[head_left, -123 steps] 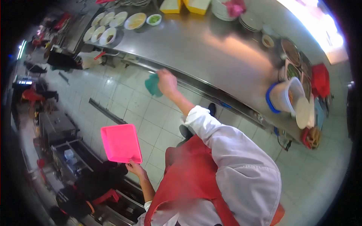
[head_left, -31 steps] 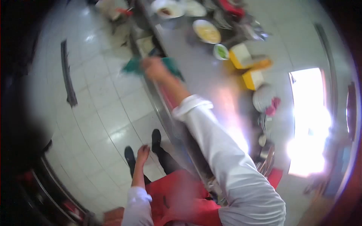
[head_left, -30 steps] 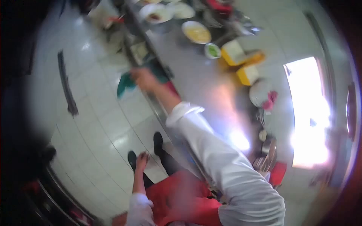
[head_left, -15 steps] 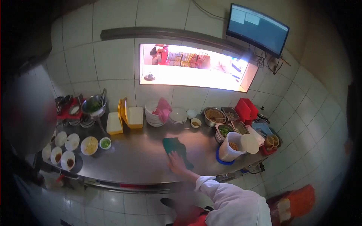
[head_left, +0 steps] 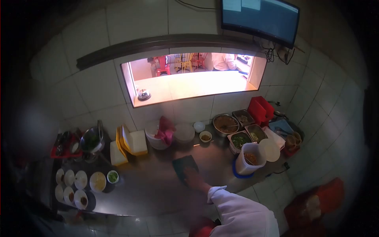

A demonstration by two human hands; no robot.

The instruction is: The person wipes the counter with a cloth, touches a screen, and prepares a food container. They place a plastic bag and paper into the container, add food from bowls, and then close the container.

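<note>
The green cloth (head_left: 183, 162) lies on the steel counter (head_left: 138, 191) under the right hand (head_left: 193, 177) (the left is out of view), its fingers too dim to tell spread or clamped; probably light and limp, best gripped bunched mid-cloth

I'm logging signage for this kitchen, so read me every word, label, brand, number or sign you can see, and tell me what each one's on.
No text can be read.
Wall monitor: any writing on its pale panels is too small and blurred.
Translucent tub and green cloth: no lettering that I can make out.
</note>
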